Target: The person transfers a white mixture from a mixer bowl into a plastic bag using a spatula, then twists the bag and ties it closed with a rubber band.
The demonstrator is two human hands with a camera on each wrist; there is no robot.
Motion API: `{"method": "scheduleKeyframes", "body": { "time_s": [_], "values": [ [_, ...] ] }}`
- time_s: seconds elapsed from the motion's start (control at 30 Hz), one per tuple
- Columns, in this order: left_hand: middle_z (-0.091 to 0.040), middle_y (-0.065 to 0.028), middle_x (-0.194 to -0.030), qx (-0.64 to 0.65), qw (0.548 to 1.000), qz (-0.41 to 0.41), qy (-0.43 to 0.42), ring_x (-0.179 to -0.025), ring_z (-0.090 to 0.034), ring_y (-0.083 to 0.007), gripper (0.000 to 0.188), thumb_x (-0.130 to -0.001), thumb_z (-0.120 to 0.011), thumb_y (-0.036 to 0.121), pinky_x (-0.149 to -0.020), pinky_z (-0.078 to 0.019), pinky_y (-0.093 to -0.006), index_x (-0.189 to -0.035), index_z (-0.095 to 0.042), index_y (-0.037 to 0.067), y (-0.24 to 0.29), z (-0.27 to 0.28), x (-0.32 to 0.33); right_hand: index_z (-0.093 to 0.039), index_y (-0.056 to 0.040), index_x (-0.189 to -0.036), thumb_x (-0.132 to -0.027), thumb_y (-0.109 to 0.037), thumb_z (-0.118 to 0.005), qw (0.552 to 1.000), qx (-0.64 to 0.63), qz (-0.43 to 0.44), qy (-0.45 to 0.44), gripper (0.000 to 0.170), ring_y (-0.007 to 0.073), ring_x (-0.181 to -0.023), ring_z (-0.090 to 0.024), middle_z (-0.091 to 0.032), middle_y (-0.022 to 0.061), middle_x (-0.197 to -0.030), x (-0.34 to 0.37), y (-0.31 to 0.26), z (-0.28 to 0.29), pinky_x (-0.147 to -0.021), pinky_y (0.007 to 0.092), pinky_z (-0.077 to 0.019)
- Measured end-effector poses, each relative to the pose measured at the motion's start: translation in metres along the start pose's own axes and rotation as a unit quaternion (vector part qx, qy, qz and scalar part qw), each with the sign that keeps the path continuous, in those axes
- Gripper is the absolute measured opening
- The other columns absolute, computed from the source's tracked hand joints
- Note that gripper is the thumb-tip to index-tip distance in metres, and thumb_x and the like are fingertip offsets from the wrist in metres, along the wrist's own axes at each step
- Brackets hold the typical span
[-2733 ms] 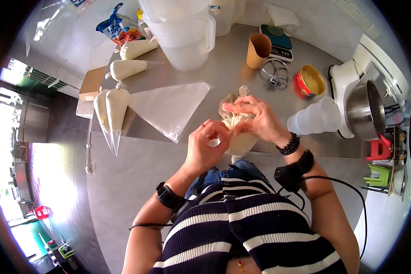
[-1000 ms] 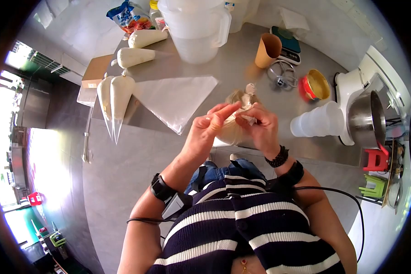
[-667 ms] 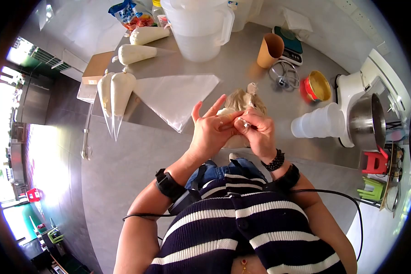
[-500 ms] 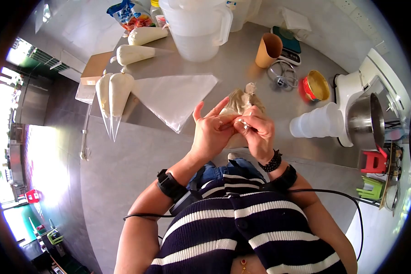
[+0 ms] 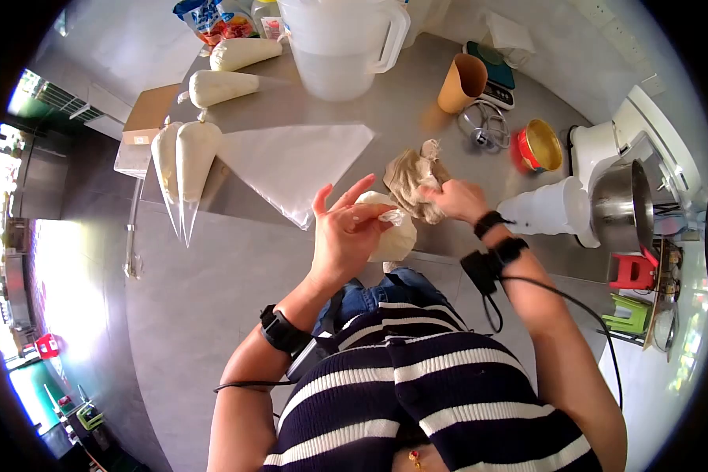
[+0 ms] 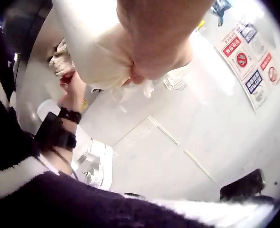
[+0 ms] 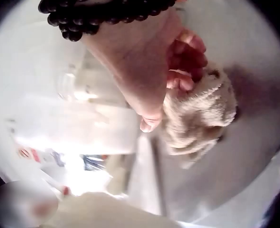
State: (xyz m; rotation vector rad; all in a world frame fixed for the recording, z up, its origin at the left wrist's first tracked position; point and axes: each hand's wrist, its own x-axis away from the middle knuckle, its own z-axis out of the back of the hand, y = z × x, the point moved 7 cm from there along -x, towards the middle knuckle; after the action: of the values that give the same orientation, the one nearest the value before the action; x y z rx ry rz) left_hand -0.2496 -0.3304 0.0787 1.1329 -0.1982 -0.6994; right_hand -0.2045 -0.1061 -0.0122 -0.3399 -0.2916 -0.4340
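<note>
The left hand (image 5: 344,237) pinches the gathered, twisted top of a cream-filled bag (image 5: 395,239), its other fingers raised; the bag hangs at the table's front edge. In the left wrist view the bag (image 6: 90,42) bulges beside the left hand (image 6: 164,33). Over a crumpled beige cloth (image 5: 414,182) lies the right hand (image 5: 458,200), touching it. The right wrist view shows the right hand (image 7: 144,66) with curled fingers against the cloth (image 7: 197,118); whether they grip it cannot be told.
Flat clear bags (image 5: 303,165) lie left of the cloth, with several filled bags (image 5: 197,157) beyond. A large jug (image 5: 334,55) stands behind. To the right are a paper cup (image 5: 462,83), a scale (image 5: 492,75), a tin (image 5: 540,145), stacked plastic cups (image 5: 547,206) and a mixer (image 5: 594,157).
The right hand has let go of the bag's top and moved right, onto the cloth. The left hand still pinches the bag, slightly further left, and more of the bag shows.
</note>
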Motion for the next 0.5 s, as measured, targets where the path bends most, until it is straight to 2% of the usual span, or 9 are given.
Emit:
{"method": "scheduleKeyframes", "body": {
  "time_s": [0.03, 0.13, 0.23, 0.27, 0.33, 0.37, 0.4, 0.47, 0.5],
  "values": [
    [-0.069, -0.0012, -0.076, 0.000, 1.000, 0.006, -0.001, -0.122, -0.049, -0.0139, 0.018, -0.072, -0.065, 0.002, -0.106, -0.0122, -0.0427, -0.086, -0.072, 0.011, -0.002, 0.001, 0.001, -0.070, -0.0093, -0.082, -0.087, -0.035, -0.052, 0.992, 0.123, -0.006, -0.029, 0.032, 0.0281, -0.074, -0.064, -0.065, 0.0194, -0.077, -0.002, -0.008, -0.009, -0.066, 0.0373, -0.0489],
    [-0.069, -0.0011, -0.075, 0.018, 1.000, 0.014, -0.006, -0.121, -0.049, -0.0139, 0.017, -0.072, -0.067, 0.004, -0.106, -0.0125, -0.0425, -0.086, -0.072, 0.011, -0.006, 0.002, 0.002, -0.070, -0.0112, -0.081, -0.084, -0.029, -0.048, 0.985, 0.159, 0.020, -0.058, 0.029, 0.0337, -0.086, -0.064, -0.066, 0.0187, -0.085, -0.019, -0.018, -0.016, -0.072, 0.0429, -0.0498],
    [-0.069, -0.0010, -0.075, 0.020, 1.000, 0.010, -0.009, -0.121, -0.049, -0.0139, 0.016, -0.072, -0.068, 0.006, -0.106, -0.0126, -0.0424, -0.087, -0.072, 0.011, -0.013, -0.001, 0.000, -0.068, -0.0032, -0.072, -0.082, -0.028, -0.048, 0.981, 0.165, 0.100, 0.017, 0.033, 0.0398, -0.071, -0.063, -0.065, 0.0202, -0.074, -0.027, -0.013, -0.032, -0.071, 0.0494, -0.0482],
    [-0.069, -0.0014, -0.082, 0.021, 1.000, 0.013, -0.017, -0.121, -0.048, -0.0136, 0.017, -0.073, -0.068, 0.006, -0.106, -0.0129, -0.0421, -0.088, -0.073, 0.012, -0.014, 0.000, 0.001, -0.068, -0.0046, -0.073, -0.077, -0.026, -0.053, 0.972, 0.208, 0.111, -0.024, 0.027, 0.0389, -0.076, -0.063, -0.065, 0.0164, -0.074, -0.030, -0.012, -0.038, -0.069, 0.0502, -0.0481],
    [-0.070, -0.0021, -0.096, 0.023, 0.999, 0.017, -0.033, -0.122, -0.048, -0.0129, 0.017, -0.074, -0.068, 0.007, -0.105, -0.0134, -0.0415, -0.089, -0.073, 0.014, -0.015, 0.001, 0.001, -0.067, -0.0045, -0.070, -0.075, -0.025, -0.054, 0.949, 0.242, 0.188, -0.070, 0.025, 0.0365, -0.086, -0.062, -0.065, 0.0149, -0.075, -0.029, -0.015, -0.041, -0.072, 0.0492, -0.0478],
    [-0.070, -0.0014, -0.096, 0.022, 0.999, 0.017, -0.034, -0.122, -0.048, -0.0128, 0.017, -0.074, -0.068, 0.007, -0.105, -0.0134, -0.0410, -0.089, -0.073, 0.014, -0.016, 0.003, -0.001, -0.067, -0.0044, -0.068, -0.075, -0.025, -0.055, 0.935, 0.258, 0.225, -0.092, 0.025, 0.0353, -0.090, -0.062, -0.065, 0.0142, -0.076, -0.024, -0.025, -0.031, -0.073, 0.0487, -0.0477],
    [-0.070, -0.0008, -0.096, 0.021, 0.999, 0.017, -0.036, -0.122, -0.048, -0.0127, 0.017, -0.074, -0.068, 0.006, -0.105, -0.0134, -0.0405, -0.089, -0.073, 0.014, -0.018, 0.004, -0.002, -0.066, -0.0014, -0.082, -0.080, -0.028, -0.053, 0.823, 0.394, 0.303, -0.276, 0.030, 0.0342, -0.104, -0.057, -0.064, 0.0146, -0.079, -0.016, -0.025, -0.039, -0.080, 0.0464, -0.0461],
    [-0.070, 0.0003, -0.095, 0.024, 0.999, 0.019, -0.041, -0.122, -0.048, -0.0126, 0.018, -0.074, -0.067, 0.006, -0.105, -0.0133, -0.0397, -0.089, -0.073, 0.014, -0.020, 0.003, -0.003, -0.062, -0.0002, -0.095, -0.082, -0.030, -0.053, 0.926, 0.269, 0.181, -0.193, 0.033, 0.0349, -0.103, -0.057, -0.065, 0.0152, -0.078, -0.004, -0.029, 0.002, -0.083, 0.0457, -0.0447],
    [-0.070, 0.0006, -0.094, 0.024, 0.999, 0.020, -0.040, -0.121, -0.048, -0.0126, 0.019, -0.074, -0.067, 0.005, -0.105, -0.0134, -0.0394, -0.089, -0.073, 0.014, -0.021, 0.003, -0.004, -0.060, 0.0003, -0.101, -0.084, -0.031, -0.053, 0.961, 0.204, 0.119, -0.147, 0.036, 0.0353, -0.103, -0.057, -0.065, 0.0155, -0.077, -0.003, -0.026, 0.016, -0.085, 0.0453, -0.0440]
  ]
}}
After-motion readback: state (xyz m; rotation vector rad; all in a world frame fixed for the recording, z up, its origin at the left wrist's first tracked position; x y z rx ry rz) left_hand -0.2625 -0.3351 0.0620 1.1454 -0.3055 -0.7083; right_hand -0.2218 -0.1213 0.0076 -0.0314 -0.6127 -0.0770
